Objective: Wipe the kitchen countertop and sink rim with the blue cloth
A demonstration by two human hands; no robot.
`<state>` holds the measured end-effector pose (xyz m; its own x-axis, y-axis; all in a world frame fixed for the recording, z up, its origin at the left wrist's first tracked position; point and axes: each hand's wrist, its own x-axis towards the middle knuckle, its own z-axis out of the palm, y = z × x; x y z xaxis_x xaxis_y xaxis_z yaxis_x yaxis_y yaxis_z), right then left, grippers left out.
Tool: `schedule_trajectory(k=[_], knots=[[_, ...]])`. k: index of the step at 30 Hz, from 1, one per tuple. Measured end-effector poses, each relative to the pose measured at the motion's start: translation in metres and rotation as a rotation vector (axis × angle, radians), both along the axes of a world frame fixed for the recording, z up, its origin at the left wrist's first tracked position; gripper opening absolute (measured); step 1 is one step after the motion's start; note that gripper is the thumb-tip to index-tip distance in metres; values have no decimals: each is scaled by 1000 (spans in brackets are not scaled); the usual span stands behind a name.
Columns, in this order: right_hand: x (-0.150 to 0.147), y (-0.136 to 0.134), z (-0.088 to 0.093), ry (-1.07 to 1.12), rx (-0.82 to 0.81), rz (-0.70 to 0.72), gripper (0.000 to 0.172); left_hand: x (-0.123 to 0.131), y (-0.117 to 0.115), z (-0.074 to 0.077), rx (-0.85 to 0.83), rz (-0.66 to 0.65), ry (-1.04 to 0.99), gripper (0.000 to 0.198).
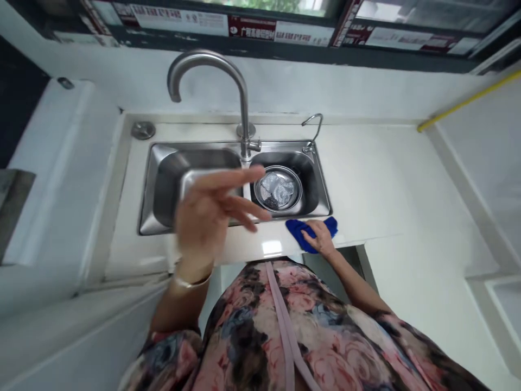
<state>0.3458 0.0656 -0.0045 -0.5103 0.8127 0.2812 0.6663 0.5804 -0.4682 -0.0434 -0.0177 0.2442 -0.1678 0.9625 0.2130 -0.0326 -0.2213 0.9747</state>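
Note:
My left hand (211, 212) is raised in front of the double sink (145, 187), somewhat blurred, its fingers spread and nothing in them. It covers part of the left basin and the divider. On the counter's front strip, just below the right basin, my right hand (319, 237) presses down on a blue cloth (299, 229), fingers curled over it. In the right basin sits a round metal strainer basket (300, 190) with a crumpled, clear plastic-like piece (279, 186) inside.
A tall curved faucet (243, 103) rises behind the divider, with a small thin tap (319, 127) at the back right. A round metal fitting (143, 130) lies at the back left. White countertop (378, 179) extends right, towards a yellow pipe (468, 103).

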Motion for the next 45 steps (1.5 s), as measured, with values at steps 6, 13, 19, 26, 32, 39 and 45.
schedule_trajectory(k=[6, 13, 19, 26, 32, 39, 45], knots=[[88, 35, 5, -35, -14, -647, 41, 32, 23, -147, -359, 70, 484, 55], [55, 39, -6, -21, 115, -974, 41, 11, -22, -243, -295, 208, 908, 62], [-55, 15, -7, -1, 79, -705, 32, 23, -16, -241, -338, 195, 1006, 63], [-189, -13, 15, -263, -198, -183, 28, 18, -14, -240, -348, 187, 1099, 64], [-184, -16, 13, -166, -182, 85, 34, 25, -5, -241, -482, 297, 1092, 63], [-54, 13, 5, -48, -167, -37, 35, 39, 13, -244, -583, 520, 1135, 64], [41, 56, 5, -31, -114, -231, 34, 32, 18, -246, -631, 532, 1223, 72]])
